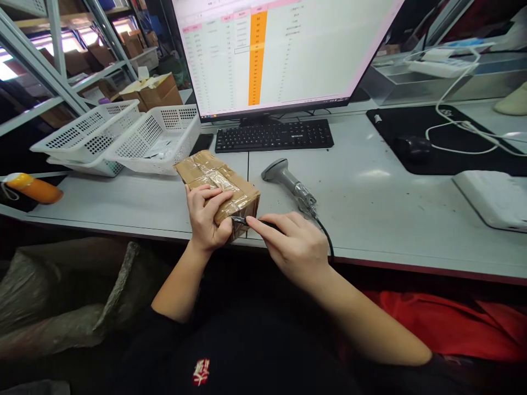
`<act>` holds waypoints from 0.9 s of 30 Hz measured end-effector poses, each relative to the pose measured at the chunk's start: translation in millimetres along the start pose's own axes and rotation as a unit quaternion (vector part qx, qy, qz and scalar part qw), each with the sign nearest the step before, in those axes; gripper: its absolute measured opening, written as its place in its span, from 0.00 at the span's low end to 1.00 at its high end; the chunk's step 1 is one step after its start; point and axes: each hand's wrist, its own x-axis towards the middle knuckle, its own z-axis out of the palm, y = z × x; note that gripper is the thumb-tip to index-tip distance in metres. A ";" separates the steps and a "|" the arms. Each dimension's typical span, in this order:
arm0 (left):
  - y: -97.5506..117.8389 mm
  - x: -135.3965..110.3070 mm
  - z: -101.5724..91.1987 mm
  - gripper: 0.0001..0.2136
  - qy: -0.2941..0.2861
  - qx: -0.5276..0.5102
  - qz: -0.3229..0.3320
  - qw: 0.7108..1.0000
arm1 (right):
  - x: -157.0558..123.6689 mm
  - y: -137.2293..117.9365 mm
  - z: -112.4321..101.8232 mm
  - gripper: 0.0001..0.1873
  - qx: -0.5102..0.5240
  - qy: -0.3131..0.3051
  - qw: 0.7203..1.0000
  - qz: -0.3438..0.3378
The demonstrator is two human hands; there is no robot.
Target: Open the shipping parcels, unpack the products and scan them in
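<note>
A brown cardboard box (242,189) wrapped in clear tape rests at the front edge of the desk, turned at an angle. My left hand (206,216) grips its near left side, fingers spread over the top and thumb near the front corner. In my right hand (298,244) is a slim utility knife (239,220) with a dark handle, held like a pen. Its metal tip meets the box's near edge, close to my left thumb. Just right of the box lies a grey barcode scanner (290,184) with a black cable.
Behind the box stand a black keyboard (274,136) and a monitor (313,49) showing a spreadsheet. White plastic baskets (164,137) and an orange bottle (35,187) are at left. Rightward are a black mouse (413,148) on a mat, white cables and a white device (494,197).
</note>
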 end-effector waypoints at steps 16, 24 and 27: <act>-4.2 -0.9 -2.0 0.26 -0.011 -0.022 0.021 0.999 | -1.9 -7.5 -8.0 0.20 0.019 -0.011 0.999 0.030; -5.8 -5.6 -1.4 0.27 0.006 -0.022 -0.009 1.000 | 6.2 -0.1 -6.6 0.20 -0.032 -0.004 0.998 0.054; -10.6 -6.9 -0.1 0.28 0.018 -0.033 -0.015 0.999 | 7.6 11.0 -11.3 0.19 -0.050 0.003 0.995 0.085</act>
